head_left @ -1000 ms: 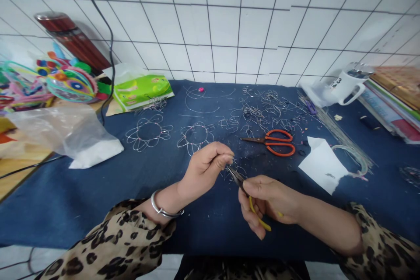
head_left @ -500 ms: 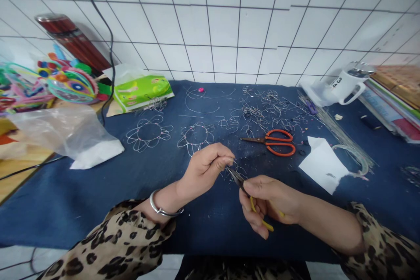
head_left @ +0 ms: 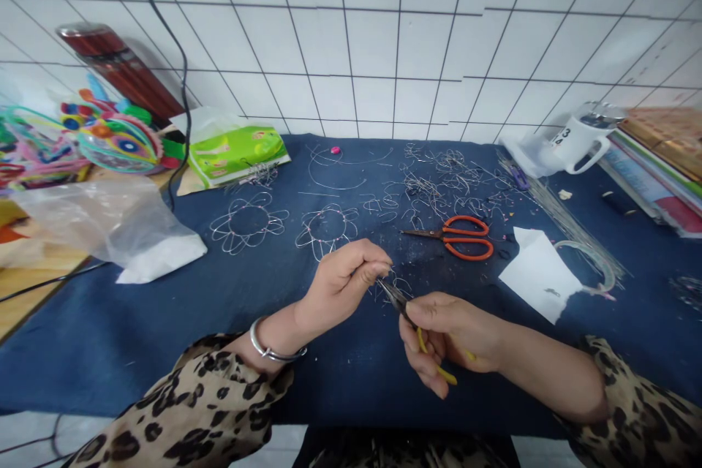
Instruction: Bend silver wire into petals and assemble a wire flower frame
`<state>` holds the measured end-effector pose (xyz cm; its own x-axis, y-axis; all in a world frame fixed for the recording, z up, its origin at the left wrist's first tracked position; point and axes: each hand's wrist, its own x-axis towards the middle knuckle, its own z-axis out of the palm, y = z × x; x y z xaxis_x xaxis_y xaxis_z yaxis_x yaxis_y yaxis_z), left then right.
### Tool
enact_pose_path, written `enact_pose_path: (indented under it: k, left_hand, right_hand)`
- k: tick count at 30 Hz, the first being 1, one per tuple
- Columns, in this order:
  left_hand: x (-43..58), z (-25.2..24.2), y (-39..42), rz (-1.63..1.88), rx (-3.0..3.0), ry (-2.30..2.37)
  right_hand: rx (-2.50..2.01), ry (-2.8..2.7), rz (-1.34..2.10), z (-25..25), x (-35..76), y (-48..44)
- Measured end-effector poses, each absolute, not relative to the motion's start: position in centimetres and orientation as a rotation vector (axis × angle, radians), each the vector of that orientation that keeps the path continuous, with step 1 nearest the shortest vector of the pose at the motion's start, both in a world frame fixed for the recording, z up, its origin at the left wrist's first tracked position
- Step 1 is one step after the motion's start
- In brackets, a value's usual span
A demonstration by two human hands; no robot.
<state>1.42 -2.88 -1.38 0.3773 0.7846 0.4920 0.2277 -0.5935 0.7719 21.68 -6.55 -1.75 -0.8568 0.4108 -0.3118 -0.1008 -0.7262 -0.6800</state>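
My left hand [head_left: 348, 278] pinches a piece of thin wire [head_left: 403, 284] between thumb and fingertips; most of its held part is hidden. Wrapped round the yellow handles of the pliers [head_left: 395, 298] is my right hand [head_left: 450, 336]. The pliers' narrow jaws point up and left, their tips meeting the wire right beside my left fingertips. Behind my left hand, a flower-shaped wire ring [head_left: 327, 228] with small pink beads lies on the dark blue cloth [head_left: 230, 322]. A second looped wire flower [head_left: 249, 223] lies to its left.
Orange-handled scissors [head_left: 466, 238] lie beyond my right hand, before a tangle of wire pieces [head_left: 439, 179]. White paper [head_left: 540, 274] and a wire bundle [head_left: 564, 212] are right, a mug [head_left: 584, 139] behind. Left are a plastic bag [head_left: 159, 248], green tissue pack [head_left: 238, 153] and red flask [head_left: 121, 69].
Both hands, the wire and the pliers hold nearly the same position. The whole view has shifted very slightly.
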Motion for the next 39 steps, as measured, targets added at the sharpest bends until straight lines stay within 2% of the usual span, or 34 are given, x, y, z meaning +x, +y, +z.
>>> enact_pose_path:
  k: [18, 30, 39]
  left_hand:
    - [1.4, -1.0, -2.8, 1.177, 2.148, 0.847]
    - [1.8, -1.4, -3.3, 1.234, 2.077, 1.031]
    - [2.9, -1.4, -4.1, 1.302, 1.765, 1.123]
  right_hand:
    - [-0.695, -0.969, 2.602, -1.6, 21.8, -6.5]
    - [-0.979, -1.306, 2.215, -0.9, 21.0, -7.5]
    - [-1.175, -1.555, 1.899, -0.3, 20.1, -8.5]
